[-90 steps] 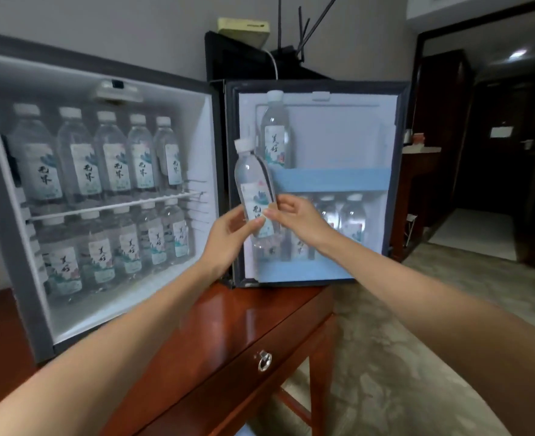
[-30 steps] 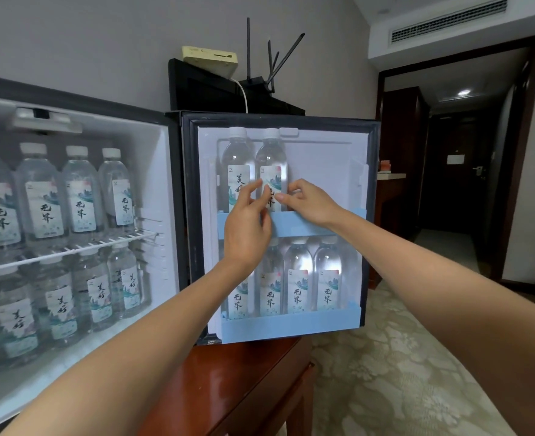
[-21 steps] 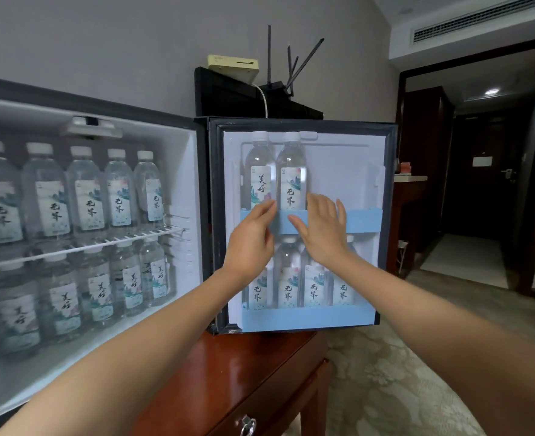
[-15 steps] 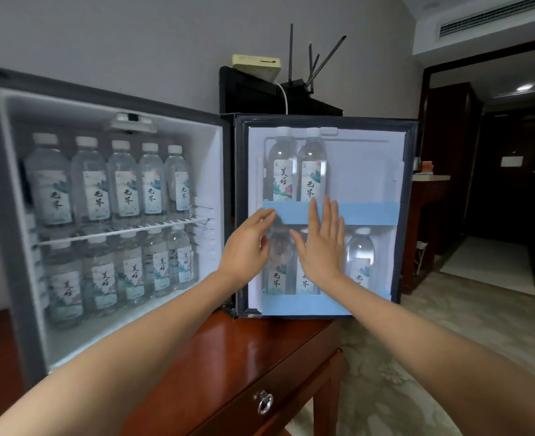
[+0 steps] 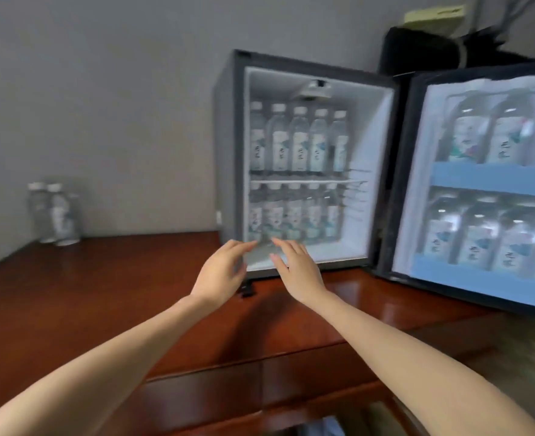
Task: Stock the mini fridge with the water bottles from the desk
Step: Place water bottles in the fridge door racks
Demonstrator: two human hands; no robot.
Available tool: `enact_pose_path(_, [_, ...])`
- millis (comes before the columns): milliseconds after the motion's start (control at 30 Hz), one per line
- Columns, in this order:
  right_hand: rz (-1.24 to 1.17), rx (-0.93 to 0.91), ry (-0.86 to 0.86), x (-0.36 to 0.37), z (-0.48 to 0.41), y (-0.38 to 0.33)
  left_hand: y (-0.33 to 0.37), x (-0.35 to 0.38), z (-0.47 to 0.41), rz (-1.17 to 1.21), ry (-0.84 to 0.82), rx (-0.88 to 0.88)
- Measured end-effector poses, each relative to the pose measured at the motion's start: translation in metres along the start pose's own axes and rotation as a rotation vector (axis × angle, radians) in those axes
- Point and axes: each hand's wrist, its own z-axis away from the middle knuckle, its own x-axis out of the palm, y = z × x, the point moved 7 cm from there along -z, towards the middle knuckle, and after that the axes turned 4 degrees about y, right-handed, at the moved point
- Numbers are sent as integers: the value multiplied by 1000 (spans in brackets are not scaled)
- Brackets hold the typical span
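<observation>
With left hand and right hand open, empty, grip far-left water bottles mid-label: likely stiff, slick, fairly heavy.

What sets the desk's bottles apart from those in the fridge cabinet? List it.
The desk bottles number two; the cabinet bottles fill two rows of five. The desk bottles stand by the wall, left of the mini fridge; the cabinet bottles sit inside it. All stand upright, white-capped.

both hands outstretched, empty
</observation>
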Motion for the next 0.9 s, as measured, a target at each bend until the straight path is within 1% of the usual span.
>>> enact_pose_path(33, [-120, 5, -49, 26, 4, -21, -26, -20, 20, -17, 34, -100])
enact_pose_path(133, [-519, 97, -161, 97, 19, -83, -90, -80, 86, -72, 130, -373])
enact_pose_path(200, [-703, 123, -236, 139, 27, -126, -124, -117, 123, -66, 174, -542])
enact_pose_path(267, [-835, 158, -330, 173, 33, -165, -149, -143, 152, 21, 161, -702])
enact_pose_path(300, [-874, 178, -375, 188, 36, -182, -157, -154, 162, 77, 144, -755])
enact_pose_path(367, [-905, 193, -442, 213, 37, -208, -169, -174, 177, 134, 147, -802])
enact_pose_path(433, [-922, 192, -471, 229, 33, -225, -181, -194, 188, 145, 213, -839])
enact_pose_path(533, [-924, 225, -467, 246, 21, -232, -199, -216, 199, 139, 333, -902])
enact_pose_path(667, [-939, 270, -444, 264, 4, -231, -215, -223, 199, 113, 416, -896])
enact_pose_path(900, [-961, 266, -426, 296, -27, -238, -255, -232, 176, 80, 540, -903])
